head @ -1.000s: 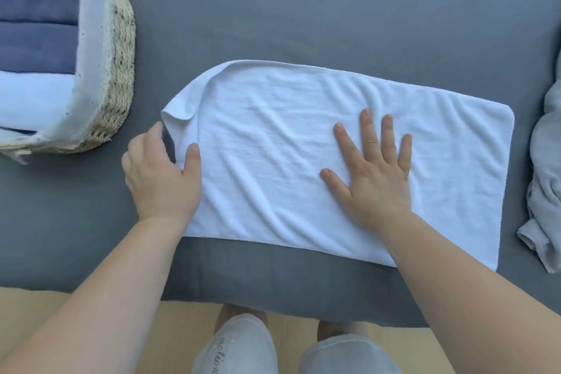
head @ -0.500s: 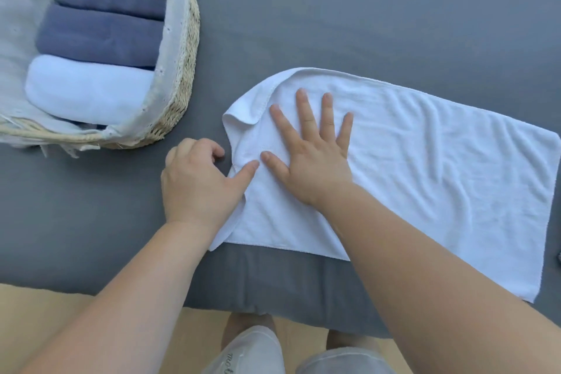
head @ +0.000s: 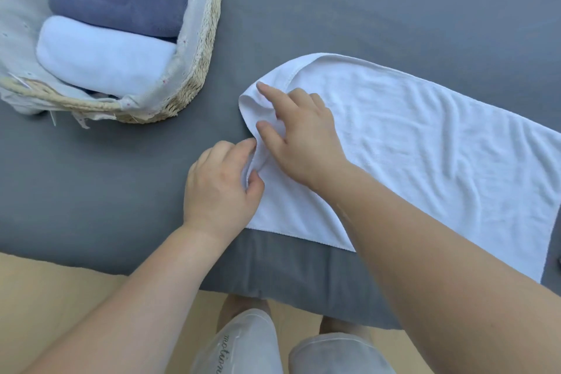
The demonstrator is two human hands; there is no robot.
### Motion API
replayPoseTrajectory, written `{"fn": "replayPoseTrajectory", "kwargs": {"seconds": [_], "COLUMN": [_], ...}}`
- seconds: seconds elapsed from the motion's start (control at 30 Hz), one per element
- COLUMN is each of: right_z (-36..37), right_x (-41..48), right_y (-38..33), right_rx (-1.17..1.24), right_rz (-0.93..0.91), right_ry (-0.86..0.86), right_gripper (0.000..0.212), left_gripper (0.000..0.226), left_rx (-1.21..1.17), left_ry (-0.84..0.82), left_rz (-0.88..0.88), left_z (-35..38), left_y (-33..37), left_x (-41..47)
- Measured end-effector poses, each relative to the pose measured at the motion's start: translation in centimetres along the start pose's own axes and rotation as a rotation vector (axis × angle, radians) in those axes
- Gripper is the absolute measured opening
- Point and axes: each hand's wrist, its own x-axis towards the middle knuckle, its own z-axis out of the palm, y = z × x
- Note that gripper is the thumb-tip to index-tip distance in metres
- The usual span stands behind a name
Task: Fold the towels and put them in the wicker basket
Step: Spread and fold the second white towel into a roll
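Folding from this end could give a skewed result: the white towel has its 10 o'clock corner curled over and wrinkles across its span. Head view: your left grip pinches the towel's 9 o'clock edge; your right grip rests beside it, fingers bent, pinch not determinable. The towel lies spread on the bench, at 4 o'clock from the wicker basket.

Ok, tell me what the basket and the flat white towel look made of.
Basket: woven straw-coloured plant fibre, probably wicker or seagrass, matte; braided strands show on its wall. White towel: soft matte terry or microfibre, judging by fuzzy nap, limp wrinkles and a stitched hem.
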Motion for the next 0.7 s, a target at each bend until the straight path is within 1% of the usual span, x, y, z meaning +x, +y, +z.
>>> {"fn": "replayPoseTrajectory", "kwargs": {"seconds": [0.07,0.1,0.17,0.2,0.27,0.33,0.4,0.47,0.5,0.53,0.57,0.63,0.7], "right_z": [-0.7,-1.3,-2.7,-3.5,-5.0,-6.0,-6.4,-6.5,-6.6,-6.6,-6.7,-6.9,-7.2], "right_x": [1.1,1.6,2.5,2.8,3.5,4.3,5.2,5.8,6.0,6.2,6.3,6.1,5.8], "right_y": [-0.3,-0.3,-0.2,-0.1,0.1,0.0,-0.3,-0.4,-0.4,-0.2,0.0,0.5,1.1], "right_rx": [0.136,0.159,0.130,0.108,0.099,0.165,0.313,0.501,0.566,0.604,0.622,0.659,0.717], "right_rz": [0.116,0.136,0.157,0.166,0.180,0.200,0.231,0.286,0.320,0.344,0.356,0.361,0.377], "right_ry": [0.007,0.037,0.078,0.095,0.138,0.158,0.158,0.166,0.169,0.173,0.181,0.192,0.167], "right_gripper": [0.036,0.033,0.032,0.032,0.032,0.027,0.018,0.012,0.015,0.020,0.025,0.032,0.038], "left_gripper": [0.034,0.027,0.009,0.006,0.004,0.003,0.010,0.023,0.028,0.028,0.024,0.012,0.008], "left_rx": [-0.006,-0.010,-0.011,-0.012,-0.028,-0.072,-0.094,-0.092,-0.078,-0.045,-0.006,0.035,0.010], "left_ry": [0.045,0.067,0.095,0.105,0.120,0.135,0.139,0.072,0.017,-0.032,-0.064,-0.084,-0.068], "left_rz": [0.036,0.044,0.029,0.011,-0.052,-0.133,-0.175,-0.218,-0.255,-0.284,-0.294,-0.300,-0.326], "left_z": [-0.1,-0.1,-0.4,-0.6,-1.2,-1.5,-1.6,-1.6,-1.6,-1.6,-1.6,-1.9,-2.3], "left_y": [0.0,0.0,0.1,0.2,0.4,0.3,0.1,0.2,0.1,0.0,0.0,-0.2,-0.2], "left_x": [-0.1,-0.1,0.1,0.3,0.5,0.5,0.2,-0.2,-0.3,-0.4,-0.6,-1.0,-1.3]}}
